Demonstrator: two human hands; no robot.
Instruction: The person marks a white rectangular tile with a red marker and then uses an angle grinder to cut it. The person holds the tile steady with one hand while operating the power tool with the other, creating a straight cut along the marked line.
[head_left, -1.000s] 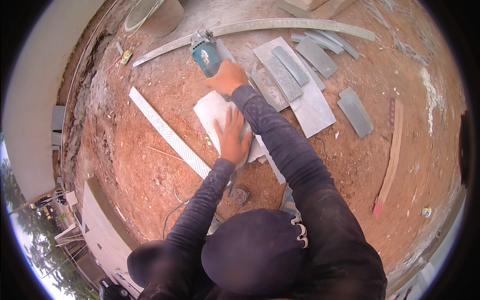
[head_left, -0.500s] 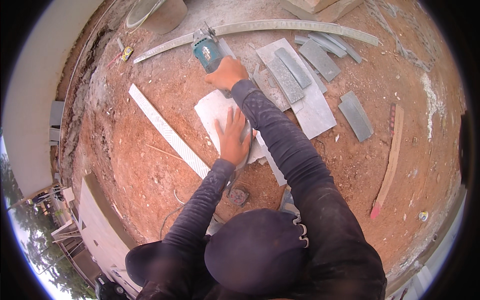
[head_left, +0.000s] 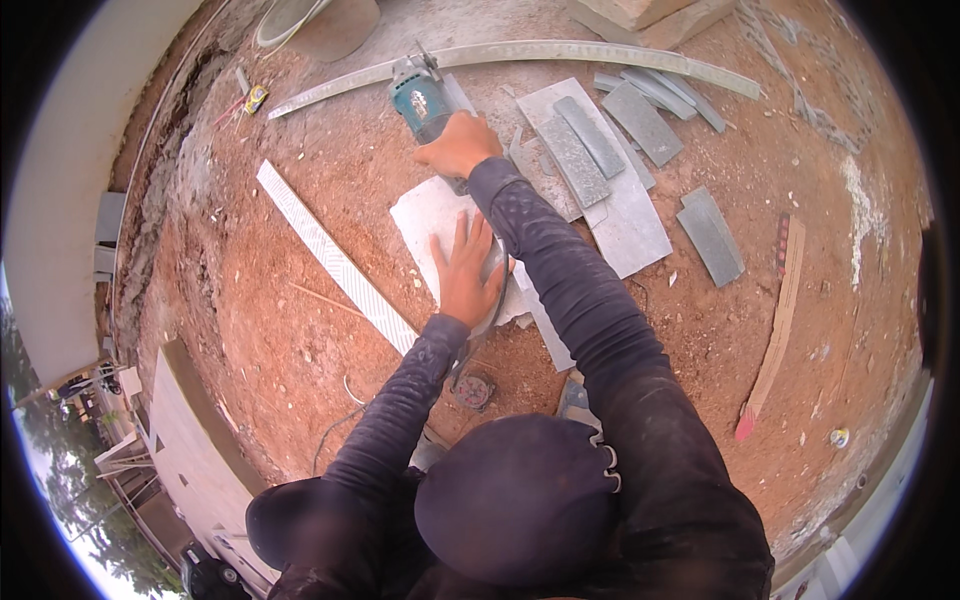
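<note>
My right hand (head_left: 462,142) is closed around a teal angle grinder (head_left: 416,102), whose disc end points toward a long curved pale bar. My left hand (head_left: 465,280) lies with fingers spread on a white stone slab (head_left: 415,215), just below the grinder. The power cord runs down beside that hand. A narrow white ribbed strip (head_left: 320,250) lies to the left. To the right, grey cut pieces (head_left: 643,122) lie around and on a larger pale slab (head_left: 635,240), with another grey piece (head_left: 710,235) apart from them.
Reddish dirt surrounds me. A bucket (head_left: 335,30), a small yellow item (head_left: 255,99) and stone blocks (head_left: 645,15) sit farther up. A wooden strip (head_left: 785,310) lies right, a round disc (head_left: 472,390) below my left hand, a leaning board (head_left: 200,440) at lower left.
The view has shifted slightly, carrying the scene a little within the picture. Both hands keep the same hold on the grinder and slab, with no clear movement otherwise.
</note>
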